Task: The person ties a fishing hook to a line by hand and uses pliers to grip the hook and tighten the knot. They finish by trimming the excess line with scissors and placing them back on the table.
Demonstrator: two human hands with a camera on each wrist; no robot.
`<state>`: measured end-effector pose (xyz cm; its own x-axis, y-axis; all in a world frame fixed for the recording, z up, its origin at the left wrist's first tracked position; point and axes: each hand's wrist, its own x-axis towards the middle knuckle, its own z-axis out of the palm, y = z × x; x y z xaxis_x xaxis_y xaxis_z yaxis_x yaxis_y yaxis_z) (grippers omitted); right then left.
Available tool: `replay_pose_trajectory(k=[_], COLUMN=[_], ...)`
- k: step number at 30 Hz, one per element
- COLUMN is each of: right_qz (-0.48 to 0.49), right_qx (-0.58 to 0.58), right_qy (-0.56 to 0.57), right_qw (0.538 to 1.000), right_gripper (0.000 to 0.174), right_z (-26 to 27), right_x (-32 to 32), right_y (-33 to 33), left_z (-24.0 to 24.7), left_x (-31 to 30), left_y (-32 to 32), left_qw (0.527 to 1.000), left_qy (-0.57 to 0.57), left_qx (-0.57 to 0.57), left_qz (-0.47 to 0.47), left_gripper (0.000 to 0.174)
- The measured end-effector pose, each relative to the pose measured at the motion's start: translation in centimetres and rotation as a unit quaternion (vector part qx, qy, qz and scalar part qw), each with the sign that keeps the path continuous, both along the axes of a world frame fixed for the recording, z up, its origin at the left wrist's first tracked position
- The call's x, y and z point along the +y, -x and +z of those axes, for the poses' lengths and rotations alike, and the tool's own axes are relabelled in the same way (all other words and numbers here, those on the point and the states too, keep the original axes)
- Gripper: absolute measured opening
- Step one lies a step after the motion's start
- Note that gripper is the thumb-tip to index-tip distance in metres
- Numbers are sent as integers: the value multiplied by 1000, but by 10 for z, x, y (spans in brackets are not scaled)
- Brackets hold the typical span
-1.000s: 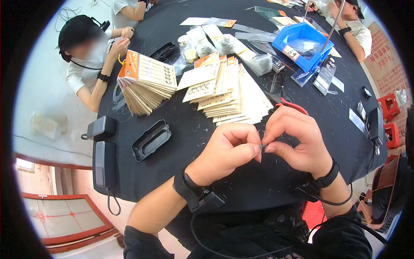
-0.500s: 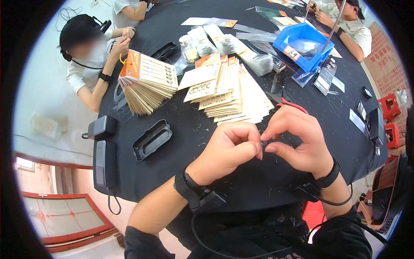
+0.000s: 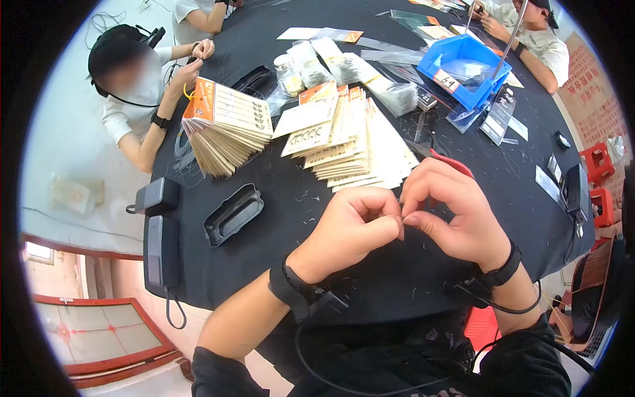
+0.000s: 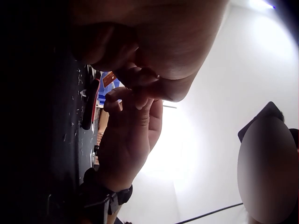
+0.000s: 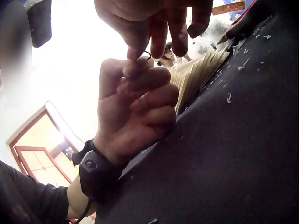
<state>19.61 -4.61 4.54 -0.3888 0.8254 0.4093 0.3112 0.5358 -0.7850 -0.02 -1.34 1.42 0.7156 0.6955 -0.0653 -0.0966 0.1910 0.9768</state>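
In front of my chest the two hands meet at the fingertips, above the black-covered table. A small dark fishing hook (image 5: pixel 148 54) shows as a thin curve between them in the right wrist view; fingers hide most of it in the head view. My left hand (image 3: pixel 357 225) pinches it between thumb and curled forefinger, its other fingers folded in. From the other side my right hand (image 3: pixel 456 215) brings thumb and forefinger together at the same spot, the remaining fingers arched. Just beyond the right hand lie red-handled pliers (image 3: pixel 451 163), partly covered by it.
Fanned hook cards (image 3: pixel 357 142) lie ahead, beside a thick ringed card bundle (image 3: pixel 228 129). An empty black tray (image 3: pixel 233 215) sits left, near two dark boxes (image 3: pixel 162 251). Farther off are plastic packets (image 3: pixel 390 92), a jar (image 3: pixel 288 76) and a blue bin (image 3: pixel 463 73). Other people sit around the table.
My right thumb and forefinger have closed in against the left fingertips, covering the small dark piece seen between the hands a second ago. The person at left has shifted one hand.
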Motion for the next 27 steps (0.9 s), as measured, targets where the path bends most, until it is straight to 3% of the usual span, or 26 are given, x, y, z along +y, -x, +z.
replay_pose_trajectory(k=[11, 15, 18, 24, 27], right_qz=[-39, -258, -310, -310, -306], right_qx=[-28, -50, -149, -221, -184], right_qy=[-50, -55, -99, 68, 34], right_qw=[998, 963, 934, 922, 933], right_gripper=[16, 10, 26, 29, 21], right_z=[-7, -6, -11, -4, -15], right_x=[6, 13, 16, 11, 13], right_y=[-6, -21, -37, -36, -40], left_z=[0, 3, 4, 5, 6], left_x=[-1, -2, -1, 4, 5], left_y=[-2, -3, -1, 3, 4], left_qw=[999, 995, 991, 985, 984], left_qy=[-21, -57, -56, -51, -40], left_qx=[24, -2, -25, -47, -61], left_qz=[21, 81, 122, 156, 160], left_gripper=[10, 11, 11, 13, 13])
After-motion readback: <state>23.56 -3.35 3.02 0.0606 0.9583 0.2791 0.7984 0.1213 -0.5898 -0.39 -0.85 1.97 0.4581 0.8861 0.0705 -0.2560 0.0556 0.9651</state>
